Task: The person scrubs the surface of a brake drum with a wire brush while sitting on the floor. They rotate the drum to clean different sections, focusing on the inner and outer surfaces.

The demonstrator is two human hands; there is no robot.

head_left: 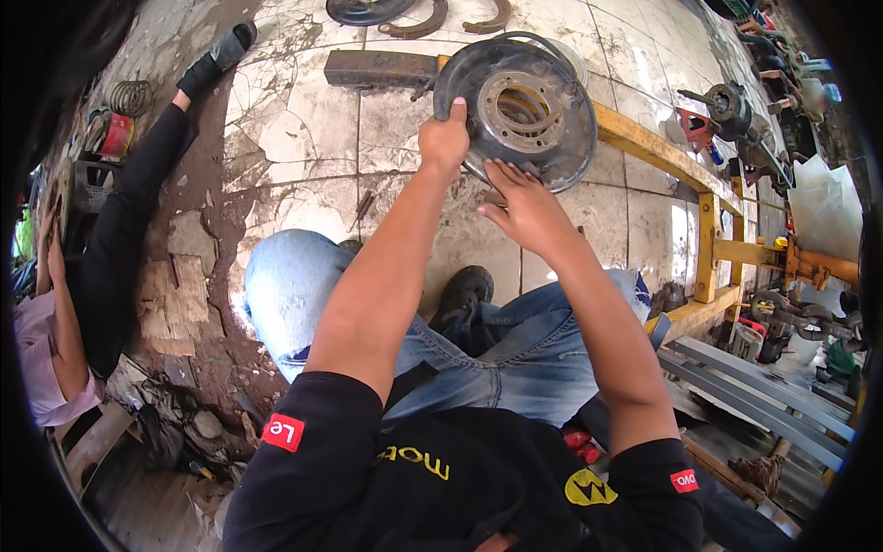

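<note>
Black sleeves [386, 469] are filling the bottom of my view, with my jeans-clad knees [515, 354] just beyond them. Both my forearms are reaching forward over the cracked tiled floor [294, 138]. My left hand [445, 138] is gripping the rim of a round, rusty brake plate [520, 110], thumb pressing on its upper face and fingers curling under the edge. My right hand [524, 207] is lying open against the plate's lower edge, fingers spread and flat, grasping nothing. The plate is tilting up off the floor, just beside a yellow metal frame [653, 152]. Two curved brake shoes [418, 23] are lying farther away. Another person in black trousers [129, 212] is sitting at my left.
</note>
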